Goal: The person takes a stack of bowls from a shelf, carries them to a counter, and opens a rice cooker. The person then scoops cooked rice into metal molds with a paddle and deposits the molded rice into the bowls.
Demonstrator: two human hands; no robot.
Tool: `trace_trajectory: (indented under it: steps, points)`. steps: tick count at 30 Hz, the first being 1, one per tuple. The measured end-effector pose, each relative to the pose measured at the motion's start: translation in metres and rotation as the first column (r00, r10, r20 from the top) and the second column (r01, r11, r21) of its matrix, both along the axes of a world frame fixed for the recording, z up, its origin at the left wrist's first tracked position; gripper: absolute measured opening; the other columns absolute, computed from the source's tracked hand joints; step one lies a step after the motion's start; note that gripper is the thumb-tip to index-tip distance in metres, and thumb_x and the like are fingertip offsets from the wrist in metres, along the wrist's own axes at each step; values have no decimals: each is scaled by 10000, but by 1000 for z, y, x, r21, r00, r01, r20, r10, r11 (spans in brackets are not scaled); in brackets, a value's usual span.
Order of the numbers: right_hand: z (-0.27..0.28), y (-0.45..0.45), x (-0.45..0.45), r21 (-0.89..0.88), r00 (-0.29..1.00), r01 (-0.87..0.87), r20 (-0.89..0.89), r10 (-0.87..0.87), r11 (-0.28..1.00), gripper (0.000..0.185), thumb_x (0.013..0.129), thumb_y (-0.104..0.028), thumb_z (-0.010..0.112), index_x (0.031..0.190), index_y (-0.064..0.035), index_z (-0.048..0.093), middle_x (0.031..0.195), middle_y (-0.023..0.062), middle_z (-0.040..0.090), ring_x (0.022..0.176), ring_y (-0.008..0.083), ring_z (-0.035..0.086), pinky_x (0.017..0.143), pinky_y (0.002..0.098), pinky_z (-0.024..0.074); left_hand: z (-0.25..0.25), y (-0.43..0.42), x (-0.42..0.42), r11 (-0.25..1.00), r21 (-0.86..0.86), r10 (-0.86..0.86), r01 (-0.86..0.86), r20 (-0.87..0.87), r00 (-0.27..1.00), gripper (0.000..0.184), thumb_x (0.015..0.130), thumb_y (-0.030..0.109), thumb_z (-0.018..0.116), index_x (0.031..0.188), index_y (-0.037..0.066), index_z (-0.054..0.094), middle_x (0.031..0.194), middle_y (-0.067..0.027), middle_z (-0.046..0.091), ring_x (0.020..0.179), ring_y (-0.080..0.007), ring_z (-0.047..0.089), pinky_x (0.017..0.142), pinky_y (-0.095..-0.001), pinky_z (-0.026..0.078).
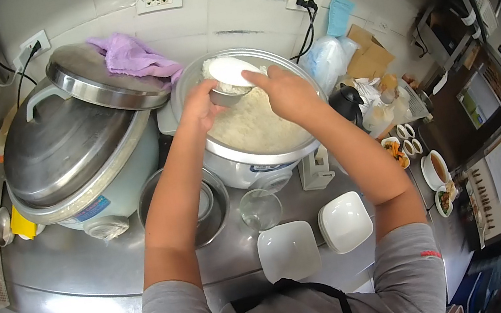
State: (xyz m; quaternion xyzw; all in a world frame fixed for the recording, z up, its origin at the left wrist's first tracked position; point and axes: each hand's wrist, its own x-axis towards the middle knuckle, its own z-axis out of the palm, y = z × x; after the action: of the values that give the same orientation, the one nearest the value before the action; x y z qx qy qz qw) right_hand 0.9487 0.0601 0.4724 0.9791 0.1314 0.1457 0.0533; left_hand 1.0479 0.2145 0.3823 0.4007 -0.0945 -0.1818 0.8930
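Over the open rice cooker [227, 154], my left hand [199, 107] is closed round a small metal cup [227, 98] heaped with rice. A white paddle [229, 71] lies flat against the top of that rice, and my right hand [286, 91] grips it. Cooked rice [258, 125] fills the pot below both hands. Nearer to me on the steel counter sit a white square bowl [289, 251], a stack of white bowls [346, 222] and a clear glass bowl [261, 210].
A second large cooker [71, 153] with its lid on stands at the left, with a loose lid [100, 89] and purple cloth [134, 56] on top. Behind my left forearm is a metal basin [220, 214]. Plastic bags [327, 61], a black jug [345, 103] and small dishes are at the right.
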Motion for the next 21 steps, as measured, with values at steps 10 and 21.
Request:
trace_trajectory:
  steps: [10,21]
  points:
    - [-17,-23,-21,931,953,293,-303,11,217,589,736,33,395,1285,-120,246,833,150,528,607,191,535,499,295,448,5,-36,-55,959,-117,265,-258,52,963,402,775,61,471,1141,-12,321,1110,-166,454,1031,-273,475,830,-460,410]
    - [-22,-54,-75,448,991,126,-92,-95,885,544,757,-16,386,1240,-265,368,1017,150,512,928,306,537,743,368,452,21,-38,-108,995,17,-100,100,-2,995,415,820,174,437,1173,-24,341,1133,-172,459,1007,-269,500,800,-399,446]
